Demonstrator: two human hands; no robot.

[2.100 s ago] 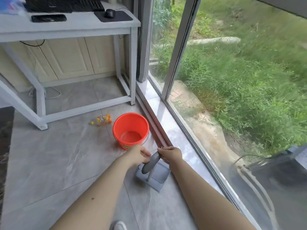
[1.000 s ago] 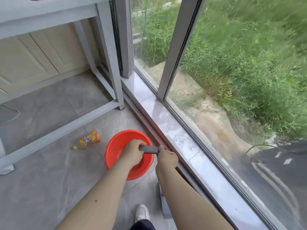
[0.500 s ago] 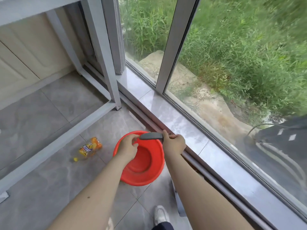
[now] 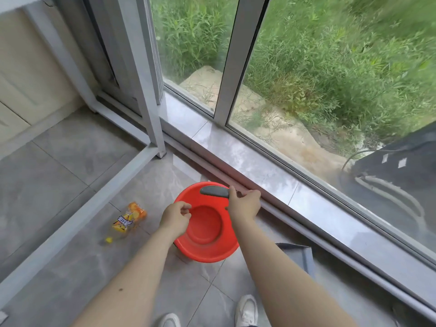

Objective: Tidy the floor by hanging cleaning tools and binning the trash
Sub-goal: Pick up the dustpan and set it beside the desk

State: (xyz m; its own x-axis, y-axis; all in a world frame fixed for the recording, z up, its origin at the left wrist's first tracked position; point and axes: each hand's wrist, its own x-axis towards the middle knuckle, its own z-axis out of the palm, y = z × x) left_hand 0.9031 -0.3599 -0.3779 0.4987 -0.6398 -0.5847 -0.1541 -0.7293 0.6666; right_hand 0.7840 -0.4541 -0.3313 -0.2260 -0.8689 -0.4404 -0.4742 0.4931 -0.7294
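On the grey tiled floor by the window, a red bucket stands beside a snack wrapper. The right hand has its grip closed round a dark handle above the bucket; the left hand hovers loosely curled, holding nothing.

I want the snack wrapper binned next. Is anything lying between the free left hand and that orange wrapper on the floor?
Nothing visible does. The left hand hovers over the near-left rim of the red bucket, and the orange wrapper lies to its left on bare grey tile. The table's floor rail runs beyond the wrapper, not across the path.
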